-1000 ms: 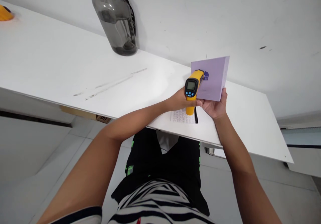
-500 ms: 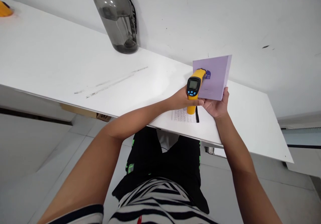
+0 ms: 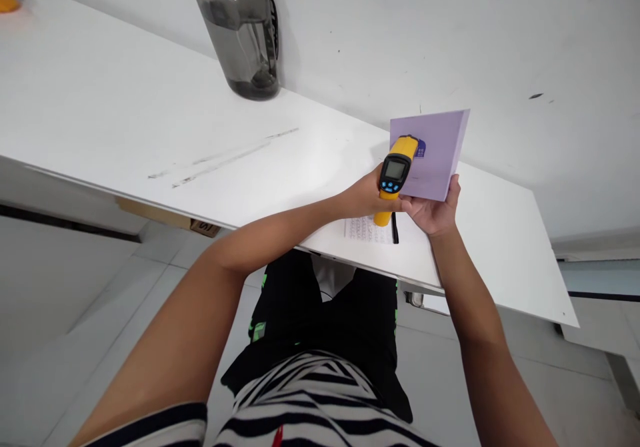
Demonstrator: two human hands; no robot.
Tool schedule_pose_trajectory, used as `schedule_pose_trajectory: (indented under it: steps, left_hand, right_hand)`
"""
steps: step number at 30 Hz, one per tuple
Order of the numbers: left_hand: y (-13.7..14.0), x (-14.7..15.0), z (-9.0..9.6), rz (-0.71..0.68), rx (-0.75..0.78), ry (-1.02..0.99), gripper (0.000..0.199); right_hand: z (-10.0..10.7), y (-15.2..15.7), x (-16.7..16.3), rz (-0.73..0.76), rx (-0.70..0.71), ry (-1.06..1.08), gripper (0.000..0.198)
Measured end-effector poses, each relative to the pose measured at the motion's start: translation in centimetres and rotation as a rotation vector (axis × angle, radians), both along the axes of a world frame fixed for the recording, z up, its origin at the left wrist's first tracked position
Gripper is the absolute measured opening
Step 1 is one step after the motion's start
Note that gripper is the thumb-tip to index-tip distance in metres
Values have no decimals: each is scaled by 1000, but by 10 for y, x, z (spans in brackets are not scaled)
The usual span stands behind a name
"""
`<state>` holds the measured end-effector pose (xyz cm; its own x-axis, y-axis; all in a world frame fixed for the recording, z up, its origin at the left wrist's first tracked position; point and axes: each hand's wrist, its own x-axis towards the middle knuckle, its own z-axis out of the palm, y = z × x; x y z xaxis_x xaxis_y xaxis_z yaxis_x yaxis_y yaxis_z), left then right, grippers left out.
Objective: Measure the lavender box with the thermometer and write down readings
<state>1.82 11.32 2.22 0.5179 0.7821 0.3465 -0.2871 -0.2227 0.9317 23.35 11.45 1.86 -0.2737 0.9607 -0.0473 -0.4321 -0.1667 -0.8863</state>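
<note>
My left hand [image 3: 367,193] is closed round the handle of a yellow and black infrared thermometer [image 3: 396,173]. The thermometer's small grey screen and blue buttons face me, and its front end points at a light purple box [image 3: 437,160] with a dark blue logo. My right hand [image 3: 436,215] grips that box from below, with the thumb along its right edge and the box held upright. Whether the thermometer's nose touches the box, I cannot tell. Under the hands, a sheet of paper with printed rows [image 3: 367,230] lies on the white table [image 3: 280,187], beside a thin black object [image 3: 395,228].
A large grey translucent bottle [image 3: 243,40], part-filled with liquid, stands on the table against the white wall [image 3: 425,33]. Part of an orange object [image 3: 7,0] shows at the far left. Beneath the table is a cardboard box [image 3: 165,215].
The view has shifted slightly, so the bottle and table sit a little higher. The thermometer leans a little more to the right. Both hands keep their holds.
</note>
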Motion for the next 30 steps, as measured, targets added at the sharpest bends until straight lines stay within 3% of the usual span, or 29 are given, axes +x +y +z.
schedule_pose_trajectory:
  steps: [13,20,25,30]
  left_hand:
    - [-3,-1,2,13,-25,88,91]
    - [-3,2,-8,109,-7,82,77]
    - [-12,1,0,158,10,125,72]
    - [-16,0,6,183,14,195,71]
  right_hand:
    - [1,-1,-3,-43,56,-71,72]
    - [1,-2,-3,-76,92,-176,73]
    - [-1,-1,-1,-127,124,-251,70]
    - [-2,0,-1,-107,113,-168,69]
